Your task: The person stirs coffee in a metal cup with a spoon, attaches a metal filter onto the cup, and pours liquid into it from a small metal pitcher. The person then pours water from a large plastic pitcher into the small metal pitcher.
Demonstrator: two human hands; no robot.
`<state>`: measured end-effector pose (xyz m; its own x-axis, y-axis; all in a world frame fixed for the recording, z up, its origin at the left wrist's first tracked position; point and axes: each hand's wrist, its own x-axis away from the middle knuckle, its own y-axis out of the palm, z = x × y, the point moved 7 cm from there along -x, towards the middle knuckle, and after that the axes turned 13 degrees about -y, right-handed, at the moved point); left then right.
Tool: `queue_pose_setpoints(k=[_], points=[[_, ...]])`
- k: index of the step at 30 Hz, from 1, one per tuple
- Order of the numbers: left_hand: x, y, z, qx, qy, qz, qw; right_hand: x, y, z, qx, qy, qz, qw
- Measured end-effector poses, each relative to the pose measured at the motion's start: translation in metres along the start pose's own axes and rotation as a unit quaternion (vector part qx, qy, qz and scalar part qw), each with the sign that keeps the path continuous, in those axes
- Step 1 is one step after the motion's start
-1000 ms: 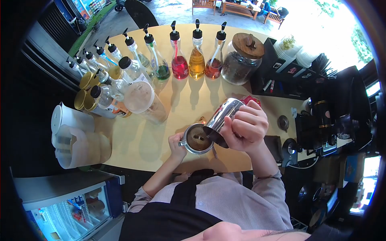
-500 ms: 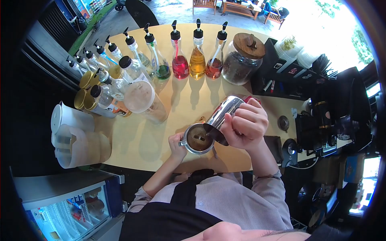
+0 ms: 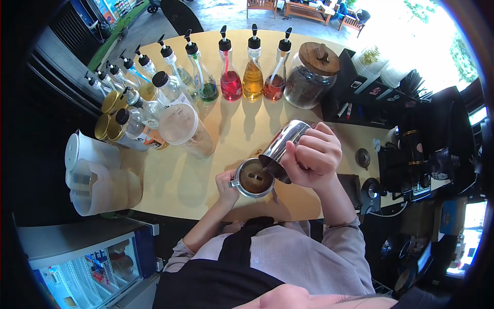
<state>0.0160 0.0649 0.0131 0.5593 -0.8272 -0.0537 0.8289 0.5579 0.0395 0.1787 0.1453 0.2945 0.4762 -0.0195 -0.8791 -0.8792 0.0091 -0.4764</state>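
Observation:
My left hand is closed round the handle of a round metal cup, whose opening faces up. Brown, coffee-like liquid with a foamy surface fills part of that cup. Above and to the right, my right hand grips a shiny steel pitcher, tilted so its mouth points down to the left over the cup's rim. The pitcher's handle is hidden behind my fingers, and I cannot make out a stream between the two vessels. A thin utensil shows just right of the cup.
Pump bottles of coloured syrup line the table's far edge. A wooden-lidded jar stands at their right end. Left of my hands are a tall lidded tub and plastic pitchers. A small metal piece lies to the right, near black equipment.
My right hand and the steel pitcher have shifted slightly, with the pitcher's base a bit higher. The cup in my left hand stays nearly in place.

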Motion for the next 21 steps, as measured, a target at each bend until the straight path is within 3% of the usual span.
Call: queue_pose_setpoints(k=[9,15,17,21], points=[[0.0,0.0,-0.002,-0.005,-0.023,-0.007,1.0,-0.001,0.002,0.002,0.002,0.0,-0.005,1.0],[0.0,0.001,-0.015,0.144,-0.07,0.004,0.987,-0.003,0.005,0.002,0.002,-0.002,-0.005,1.0],[0.002,0.002,0.007,-0.069,0.051,0.012,0.996,-0.003,0.006,0.002,0.001,-0.001,-0.005,1.0],[0.0,0.0,-0.008,-0.006,-0.031,-0.008,0.999,-0.003,0.008,0.003,0.001,-0.005,-0.007,1.0]])
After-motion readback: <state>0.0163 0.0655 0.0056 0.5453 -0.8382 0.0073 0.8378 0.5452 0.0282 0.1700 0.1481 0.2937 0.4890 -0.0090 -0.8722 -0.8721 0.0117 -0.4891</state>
